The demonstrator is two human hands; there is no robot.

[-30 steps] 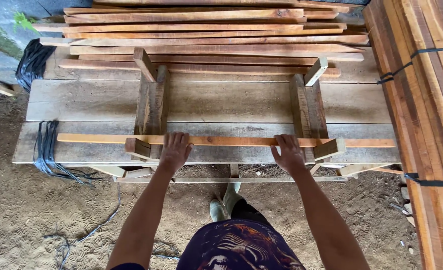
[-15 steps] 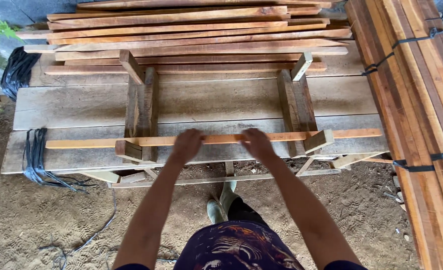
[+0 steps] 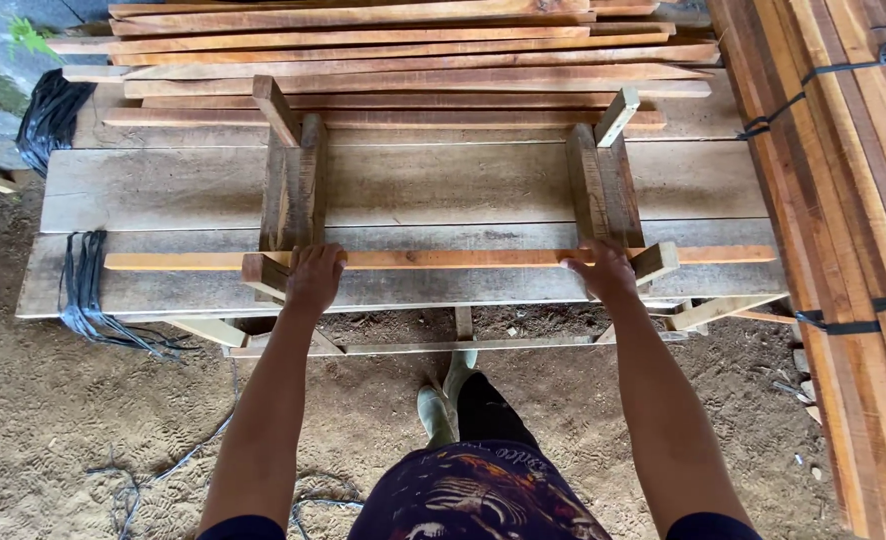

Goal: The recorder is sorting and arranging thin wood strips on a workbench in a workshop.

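Single head-worn view, looking steeply down and forward, close over the plank bench point(image 3: 403, 185), dirt floor point(image 3: 53, 420) below

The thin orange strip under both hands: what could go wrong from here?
1. The thin orange strip runs well past both wooden supports, so it could tip or slide if one hand presses harder.
2. The left hand and right hand lie on rough sawn wood; splinters seem possible.
3. Black straps and loose cord trail on the dirt near the boots, perhaps a trip hazard.

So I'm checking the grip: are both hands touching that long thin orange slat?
Touching. The head view shows the left hand and right hand lying on the orange slat, fingers over it.
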